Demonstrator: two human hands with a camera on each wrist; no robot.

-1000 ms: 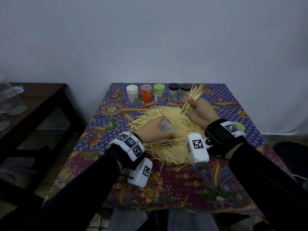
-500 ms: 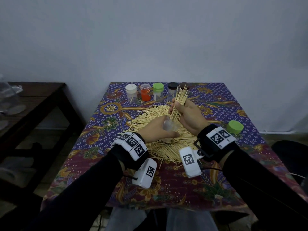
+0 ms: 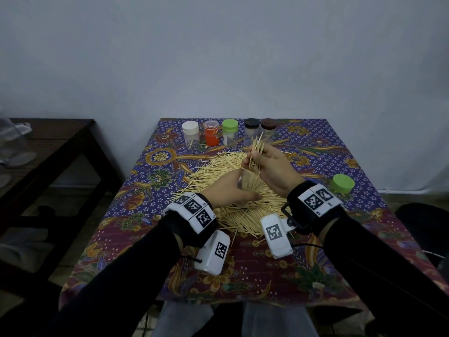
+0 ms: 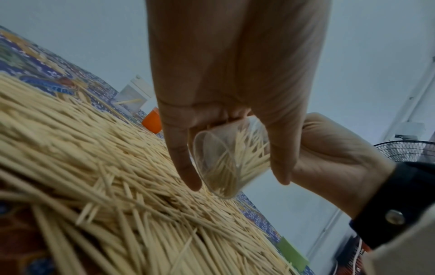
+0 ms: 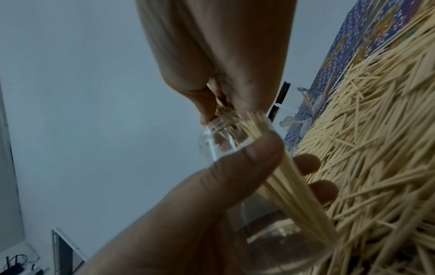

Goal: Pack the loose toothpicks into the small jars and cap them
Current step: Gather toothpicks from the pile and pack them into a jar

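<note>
Gripping a clear open jar [image 4: 231,158] above the toothpick pile [image 3: 233,190], the left hand [image 3: 229,190] curls its fingers round the jar's wall. To its right, the right hand [image 3: 269,167] pinches a bundle of toothpicks [image 3: 256,154] whose lower ends reach into the jar's mouth. A loose green cap [image 3: 343,183] lies at the table's right, and five capped jars [image 3: 229,133] stand along the far edge.

The left hand [image 3: 228,188] grips a jar [image 4: 231,158] just above the toothpick pile [image 3: 233,205]; directly behind it, the right hand [image 3: 272,166] feeds a bundle [image 3: 256,154] in. Five capped jars [image 3: 229,133] stand farther back, a loose cap [image 3: 342,183] to the right.
</note>
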